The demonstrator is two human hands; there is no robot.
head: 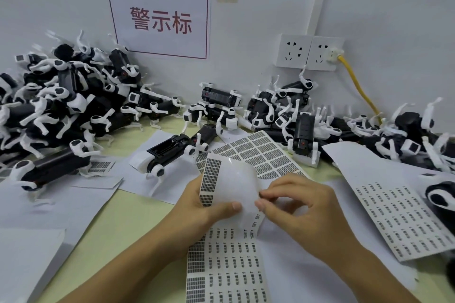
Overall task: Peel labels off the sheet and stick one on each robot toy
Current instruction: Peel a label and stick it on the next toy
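Lower centre of the frame: the label sheet (pixel 231 192) is held bent back by the left hand (pixel 197 206), thumb pressed on it, while a label edge is pinched by the right hand (pixel 295 204). Peeling should be slow and shallow. Robot toys (pixel 61 106) are heaped upper left.

A label sheet (pixel 229 194), white with rows of small black-printed labels, lay at the table's 6 o'clock edge, its top curled over to show its blank back. A second printed sheet (pixel 406 219) lay at 3 o'clock, a third (pixel 258 155) flat near the centre. Black-and-white robot dog toys were heaped at 10 o'clock (pixel 61 96) and 2 o'clock (pixel 344 125); one (pixel 170 152) lay belly-up near the centre.
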